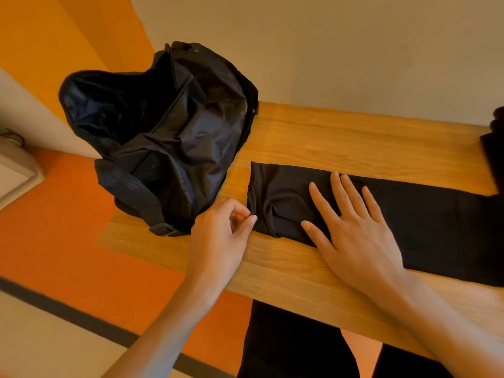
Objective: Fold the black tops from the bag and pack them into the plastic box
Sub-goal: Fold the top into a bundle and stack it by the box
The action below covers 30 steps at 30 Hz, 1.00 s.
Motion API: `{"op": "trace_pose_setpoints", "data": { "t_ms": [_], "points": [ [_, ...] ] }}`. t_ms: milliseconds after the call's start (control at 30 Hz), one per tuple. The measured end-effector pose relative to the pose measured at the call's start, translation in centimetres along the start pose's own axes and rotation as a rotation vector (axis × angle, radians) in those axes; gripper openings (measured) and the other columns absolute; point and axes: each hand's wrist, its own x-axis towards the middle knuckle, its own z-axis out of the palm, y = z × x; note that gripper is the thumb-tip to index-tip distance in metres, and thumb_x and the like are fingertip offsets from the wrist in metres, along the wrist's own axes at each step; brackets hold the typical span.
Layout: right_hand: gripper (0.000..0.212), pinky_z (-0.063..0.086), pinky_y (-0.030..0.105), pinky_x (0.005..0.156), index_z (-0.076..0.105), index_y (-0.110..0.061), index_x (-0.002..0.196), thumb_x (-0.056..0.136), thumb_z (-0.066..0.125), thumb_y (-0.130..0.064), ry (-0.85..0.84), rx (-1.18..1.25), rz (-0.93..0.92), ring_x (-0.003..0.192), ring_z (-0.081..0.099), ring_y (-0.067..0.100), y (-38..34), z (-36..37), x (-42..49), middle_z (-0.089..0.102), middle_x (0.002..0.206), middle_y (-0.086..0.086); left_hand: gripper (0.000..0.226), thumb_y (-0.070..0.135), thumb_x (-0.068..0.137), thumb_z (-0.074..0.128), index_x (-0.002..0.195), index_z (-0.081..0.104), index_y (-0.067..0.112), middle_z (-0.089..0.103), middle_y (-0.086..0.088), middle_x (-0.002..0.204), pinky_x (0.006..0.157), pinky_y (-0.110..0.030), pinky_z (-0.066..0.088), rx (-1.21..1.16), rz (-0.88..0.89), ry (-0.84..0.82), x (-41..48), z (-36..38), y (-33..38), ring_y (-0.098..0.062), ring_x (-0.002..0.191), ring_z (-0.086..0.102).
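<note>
Nearest, at six o'clock, the person's dark-clad lap [286, 345] sits under the edge of the wooden table [313, 137]. Just beyond it the right hand [354, 230] lies flat on the black top [436, 222], fingers straight and spread apart. This looks like a press to pin the cloth so it does not slide while the other end is worked.

The left hand [221, 230], at nine o'clock from the right, has its fingers curled, with thumb and forefinger brought together right at the top's near-left corner. Whether cloth is caught between them cannot be told. It seems to be tidying that bunched end or readying it for the next fold.

The top is already narrowed into a long band lying across the table from nine to three o'clock, so the folding is judged partly done.

Farther off, at ten o'clock, the black bag [169, 132] stands unzipped on the table's left end, close by for the next garment. At two o'clock, dark cloth [493, 154] shows at the frame edge; what it is stays unclear. The plastic box is not in view.
</note>
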Motion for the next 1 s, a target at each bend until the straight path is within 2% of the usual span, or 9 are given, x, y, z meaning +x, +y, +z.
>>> {"op": "trace_pose_setpoints", "data": {
  "t_ms": [200,367,500,600,667,733,900,933,1000],
  "points": [
    [0.074,0.003,0.048,0.128,-0.007,-0.035,0.161,0.097,-0.005,-0.072,-0.016,0.006,-0.009,0.156,-0.017,0.020,0.2,-0.1,-0.1,-0.013,0.169,0.006,0.017,0.018,0.095,0.071,0.079,0.064,0.021,0.063,0.011,0.080,0.068,-0.016,0.048,-0.144,-0.011,0.071,-0.3,-0.4,-0.2,-0.009,0.078,0.062],
    [0.074,0.004,0.049,0.128,-0.004,-0.034,0.162,0.098,-0.004,-0.071,-0.014,-0.002,-0.015,0.156,-0.014,0.022,0.1,-0.1,-0.1,-0.010,0.170,0.008,0.015,0.018,0.095,0.069,0.082,0.064,0.021,0.064,0.009,0.079,0.071,-0.012,0.047,-0.181,-0.059,0.024,-0.4,-1.0,-0.4,-0.005,0.080,0.063],
    [0.073,0.007,0.050,0.128,0.001,-0.033,0.162,0.099,-0.001,-0.071,-0.009,0.006,-0.017,0.157,-0.010,0.023,0.2,-0.1,-0.1,-0.005,0.170,0.009,0.015,0.017,0.095,0.069,0.081,0.063,0.020,0.064,0.008,0.080,0.075,-0.022,0.050,-0.205,-0.077,-0.028,-0.1,-1.4,-0.9,-0.009,0.080,0.064],
    [0.073,0.006,0.050,0.128,-0.001,-0.033,0.162,0.099,-0.002,-0.071,-0.009,0.003,-0.019,0.157,-0.012,0.023,0.2,0.0,-0.1,-0.007,0.170,0.009,0.010,0.024,0.093,0.071,0.084,0.067,0.024,0.067,0.009,0.075,0.074,-0.025,0.051,-0.206,-0.122,-0.034,-0.1,-1.7,-0.6,-0.008,0.077,0.065],
    [0.073,0.005,0.049,0.128,-0.003,-0.034,0.162,0.099,-0.002,-0.071,-0.007,-0.004,-0.015,0.157,-0.013,0.023,0.2,0.1,-0.1,-0.008,0.170,0.009,0.007,0.027,0.091,0.073,0.088,0.067,0.028,0.066,0.012,0.080,0.069,-0.020,0.049,-0.150,-0.069,0.042,-0.4,-1.6,0.3,-0.007,0.079,0.064],
    [0.073,0.006,0.049,0.128,-0.003,-0.033,0.162,0.099,-0.002,-0.071,-0.003,-0.009,-0.011,0.157,-0.012,0.023,0.2,0.1,-0.1,-0.008,0.170,0.009,0.010,0.030,0.089,0.075,0.089,0.066,0.027,0.062,0.013,0.087,0.067,-0.020,0.051,-0.100,0.021,0.094,-1.0,-1.2,1.3,-0.008,0.078,0.062],
    [0.074,0.007,0.050,0.128,-0.001,-0.033,0.162,0.100,0.001,-0.071,0.001,-0.014,-0.009,0.157,-0.008,0.024,0.1,0.1,-0.1,-0.004,0.170,0.010,0.036,0.064,0.076,0.073,0.090,0.066,0.031,0.060,0.015,0.080,0.060,-0.020,0.049,-0.005,0.011,-0.037,-2.0,0.6,2.5,-0.003,0.070,0.061],
    [0.073,0.008,0.050,0.128,0.000,-0.032,0.163,0.100,0.002,-0.071,0.004,-0.014,-0.008,0.157,-0.008,0.024,0.1,0.2,-0.1,-0.004,0.170,0.010,0.037,0.064,0.076,0.074,0.091,0.065,0.031,0.059,0.015,0.081,0.060,-0.019,0.048,0.012,0.008,-0.038,-1.9,0.9,2.5,-0.002,0.070,0.060],
    [0.073,0.009,0.050,0.128,0.002,-0.032,0.163,0.100,0.003,-0.071,0.006,-0.015,-0.008,0.158,-0.006,0.024,0.1,0.2,-0.1,-0.002,0.170,0.010,0.025,0.049,0.083,0.077,0.091,0.064,0.030,0.057,0.015,0.082,0.060,-0.018,0.047,0.006,0.023,-0.026,-1.7,1.4,2.7,-0.002,0.071,0.058]
  ]
}}
